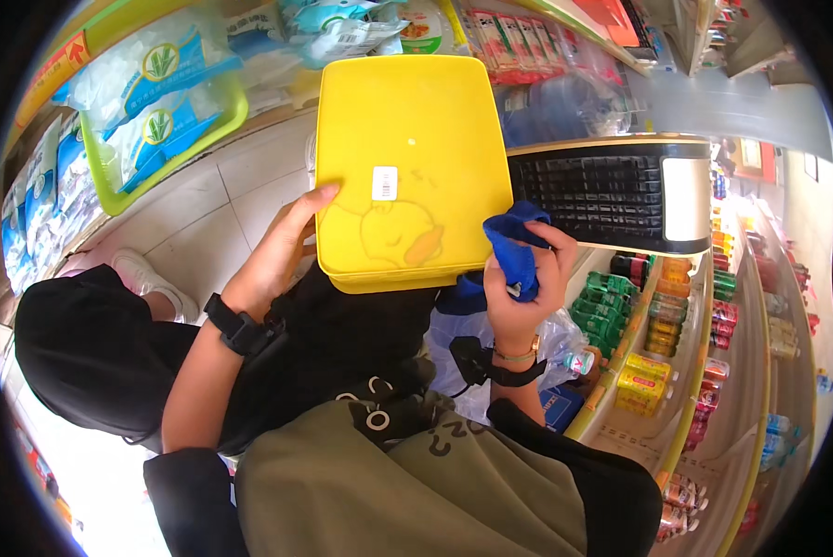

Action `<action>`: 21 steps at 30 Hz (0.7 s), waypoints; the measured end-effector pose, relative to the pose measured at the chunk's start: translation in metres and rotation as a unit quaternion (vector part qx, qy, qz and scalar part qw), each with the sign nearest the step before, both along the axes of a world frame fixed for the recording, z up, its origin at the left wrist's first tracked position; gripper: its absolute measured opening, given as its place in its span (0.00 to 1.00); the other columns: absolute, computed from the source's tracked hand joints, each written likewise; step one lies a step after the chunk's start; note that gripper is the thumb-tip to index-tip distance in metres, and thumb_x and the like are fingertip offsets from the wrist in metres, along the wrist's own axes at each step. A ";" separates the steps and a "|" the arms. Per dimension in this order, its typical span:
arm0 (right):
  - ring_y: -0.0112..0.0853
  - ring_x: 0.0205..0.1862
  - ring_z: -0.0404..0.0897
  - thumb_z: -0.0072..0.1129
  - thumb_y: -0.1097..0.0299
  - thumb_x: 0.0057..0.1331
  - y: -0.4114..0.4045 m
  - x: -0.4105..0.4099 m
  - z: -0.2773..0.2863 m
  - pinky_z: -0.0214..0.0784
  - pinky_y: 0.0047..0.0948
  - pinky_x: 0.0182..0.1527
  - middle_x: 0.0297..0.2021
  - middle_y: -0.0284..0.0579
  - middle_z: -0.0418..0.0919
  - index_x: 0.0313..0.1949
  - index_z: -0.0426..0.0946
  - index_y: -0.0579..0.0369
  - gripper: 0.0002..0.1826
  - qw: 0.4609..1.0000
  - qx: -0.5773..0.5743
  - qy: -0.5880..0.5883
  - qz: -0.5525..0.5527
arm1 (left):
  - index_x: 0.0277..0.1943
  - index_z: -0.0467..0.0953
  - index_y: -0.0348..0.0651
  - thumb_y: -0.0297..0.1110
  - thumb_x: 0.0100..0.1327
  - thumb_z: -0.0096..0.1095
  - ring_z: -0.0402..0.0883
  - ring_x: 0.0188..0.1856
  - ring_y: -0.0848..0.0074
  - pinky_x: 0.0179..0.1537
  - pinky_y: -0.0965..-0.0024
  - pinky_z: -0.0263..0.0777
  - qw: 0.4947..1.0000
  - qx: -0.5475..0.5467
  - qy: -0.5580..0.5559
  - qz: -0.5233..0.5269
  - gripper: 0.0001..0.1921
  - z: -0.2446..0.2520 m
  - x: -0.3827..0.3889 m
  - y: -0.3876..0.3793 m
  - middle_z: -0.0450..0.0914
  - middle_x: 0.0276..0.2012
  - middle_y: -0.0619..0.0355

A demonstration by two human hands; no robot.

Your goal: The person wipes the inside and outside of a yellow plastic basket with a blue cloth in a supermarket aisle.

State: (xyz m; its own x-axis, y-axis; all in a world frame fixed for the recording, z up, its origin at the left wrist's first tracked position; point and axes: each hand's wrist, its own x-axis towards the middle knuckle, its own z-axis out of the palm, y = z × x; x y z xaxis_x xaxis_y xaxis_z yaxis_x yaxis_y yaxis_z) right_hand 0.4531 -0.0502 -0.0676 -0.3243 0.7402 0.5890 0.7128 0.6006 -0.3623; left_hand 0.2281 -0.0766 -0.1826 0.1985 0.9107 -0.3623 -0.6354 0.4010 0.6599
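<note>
A yellow plastic box [416, 139] is held up in front of me, its broad face towards the camera. A duck's face with an orange bill shows on that face, beside a white barcode sticker [384, 183]. My left hand [287, 237] grips the box's left side, its thumb on the near face and its other fingers mostly hidden behind. My right hand [531, 278] holds a bunched blue cloth [510, 244] against the lower right corner of the box. Part of the cloth hangs below that corner.
Bagged goods fill a green tray [99, 188] at the left. A black slatted tray [590, 195] lies right of the box. Shelves [632, 445] with bottled drinks run down the right, near a clear plastic bag [458, 355]. A white shoe [155, 285] rests on the tiled floor.
</note>
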 end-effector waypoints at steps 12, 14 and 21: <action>0.42 0.44 0.68 0.51 0.45 0.47 0.032 -0.052 0.056 0.61 0.44 0.48 0.43 0.50 0.66 0.45 0.67 0.61 0.33 0.812 0.347 0.469 0.020 | 0.63 0.49 0.26 0.44 0.49 0.67 0.67 0.55 0.67 0.56 0.69 0.59 0.988 0.130 0.079 0.039 0.46 0.026 0.008 -0.018 0.67 0.54 0.45; 0.40 0.48 0.67 0.58 0.50 0.43 0.002 -0.019 0.068 0.56 0.41 0.51 0.46 0.48 0.68 0.39 0.77 0.56 0.27 0.996 0.086 0.006 0.032 | 0.63 0.46 0.24 0.38 0.46 0.71 0.66 0.56 0.67 0.57 0.69 0.59 0.981 0.160 0.100 0.050 0.49 0.027 0.006 -0.022 0.64 0.56 0.45; 0.48 0.58 0.58 0.67 0.59 0.38 -0.011 -0.026 0.060 0.46 0.58 0.59 0.52 0.43 0.64 0.48 0.77 0.35 0.31 0.938 -0.129 -0.246 0.206 | 0.63 0.46 0.23 0.36 0.46 0.71 0.67 0.56 0.67 0.56 0.68 0.60 0.977 0.150 0.144 0.048 0.49 0.031 0.010 -0.023 0.64 0.56 0.44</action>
